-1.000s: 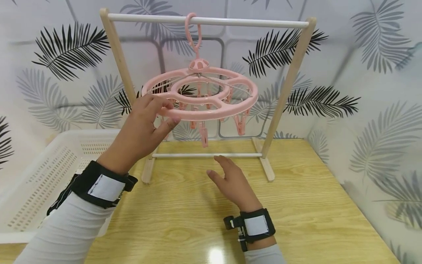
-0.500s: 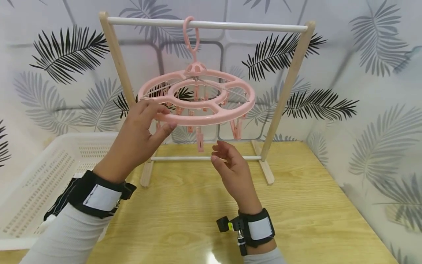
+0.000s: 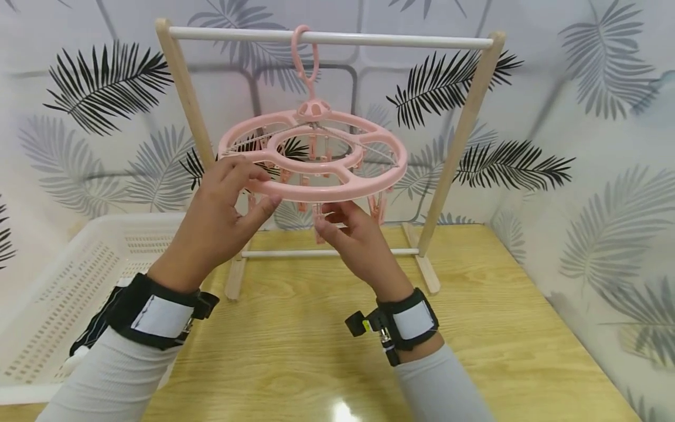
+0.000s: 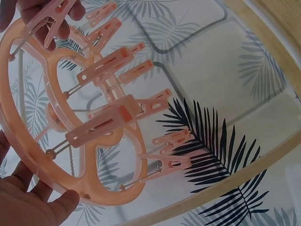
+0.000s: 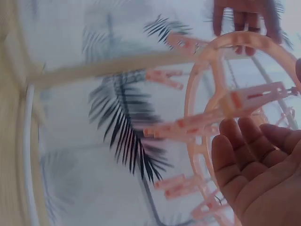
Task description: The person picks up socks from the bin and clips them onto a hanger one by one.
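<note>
A round pink clip hanger hangs by its hook from a white rail, with several clothespins dangling below its rings. My left hand grips the near left part of the outer rim, thumb beneath and fingers over it. Under the front rim, my right hand is at a hanging pink clothespin. In the right wrist view its loosely bent fingers lie just beside that clothespin, thumb mostly out of frame. From the left wrist view, the same clothespin overlaps the right fingertips.
The wooden stand frames the hanger, its white top rail above and a lower bar behind. A white basket with dark striped cloth stands at the left on the wood-grain table.
My right hand has risen from over the table to the front clothespin. The hanger has shifted slightly left and lower in view, my left hand still holding its rim.
</note>
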`<state>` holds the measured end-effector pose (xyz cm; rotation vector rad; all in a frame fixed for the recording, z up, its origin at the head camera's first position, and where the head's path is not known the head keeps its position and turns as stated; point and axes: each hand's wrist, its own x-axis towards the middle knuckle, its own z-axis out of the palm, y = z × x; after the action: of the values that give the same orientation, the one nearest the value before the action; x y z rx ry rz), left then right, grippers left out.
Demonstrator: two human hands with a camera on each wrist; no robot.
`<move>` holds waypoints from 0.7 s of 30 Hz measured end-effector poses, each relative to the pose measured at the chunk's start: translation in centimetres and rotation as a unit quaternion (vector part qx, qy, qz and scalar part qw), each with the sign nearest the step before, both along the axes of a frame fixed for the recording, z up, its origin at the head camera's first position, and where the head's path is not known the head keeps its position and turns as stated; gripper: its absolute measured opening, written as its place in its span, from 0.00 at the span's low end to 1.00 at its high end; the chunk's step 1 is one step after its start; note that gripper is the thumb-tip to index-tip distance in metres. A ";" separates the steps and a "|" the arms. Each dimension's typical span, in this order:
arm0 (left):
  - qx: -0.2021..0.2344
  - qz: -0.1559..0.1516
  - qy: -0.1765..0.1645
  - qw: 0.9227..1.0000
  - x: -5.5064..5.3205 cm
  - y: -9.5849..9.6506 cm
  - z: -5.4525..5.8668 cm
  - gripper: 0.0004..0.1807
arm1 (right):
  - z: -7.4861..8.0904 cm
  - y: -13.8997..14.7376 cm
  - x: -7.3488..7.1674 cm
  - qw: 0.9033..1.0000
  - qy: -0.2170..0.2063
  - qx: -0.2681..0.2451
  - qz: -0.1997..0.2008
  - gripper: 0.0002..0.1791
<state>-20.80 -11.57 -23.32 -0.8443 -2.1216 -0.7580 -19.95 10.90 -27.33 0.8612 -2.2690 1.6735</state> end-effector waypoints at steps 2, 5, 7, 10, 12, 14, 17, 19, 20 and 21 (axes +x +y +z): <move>0.008 0.002 -0.003 1.000 0.1 0.0 0.0 0.13 | -0.5 -0.1 -0.8 0.997 -0.047 -0.043 0.033 0.21; 0.011 0.003 -0.004 1.000 0.2 -0.1 0.0 0.13 | -1.3 -0.2 -1.7 0.985 -0.113 -0.109 0.074 0.21; 0.009 0.003 -0.003 1.000 0.1 -0.1 0.0 0.13 | -1.7 -0.1 -2.1 0.976 -0.138 -0.136 0.094 0.22; 0.011 0.002 -0.002 1.000 0.0 -0.1 0.0 0.13 | -1.9 -0.1 -2.3 0.969 -0.152 -0.159 0.113 0.22; 0.012 0.002 -0.004 1.000 0.0 -0.1 -0.1 0.13 | -1.8 -0.1 -2.3 0.968 -0.151 -0.161 0.117 0.21; 0.014 0.004 -0.009 1.000 0.0 0.0 -0.1 0.13 | -1.8 -0.1 -2.3 0.968 -0.151 -0.162 0.119 0.20; 0.015 0.007 -0.015 1.000 0.0 0.0 -0.2 0.14 | -1.8 -0.2 -2.3 0.965 -0.159 -0.166 0.124 0.18; 0.016 0.007 -0.017 1.000 0.0 0.1 -0.2 0.14 | -1.8 -0.3 -2.2 0.963 -0.169 -0.171 0.124 0.17; 0.016 0.007 -0.015 1.000 0.0 0.0 -0.2 0.14 | -1.8 -0.3 -2.2 0.962 -0.174 -0.172 0.122 0.17; 0.016 0.007 -0.015 1.000 0.0 0.0 -0.3 0.14 | -1.8 -0.4 -2.2 0.961 -0.177 -0.173 0.123 0.16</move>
<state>-20.76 -11.55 -23.60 -0.8040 -2.1343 -0.8007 -22.11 10.52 -29.10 0.8413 -2.0282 2.4163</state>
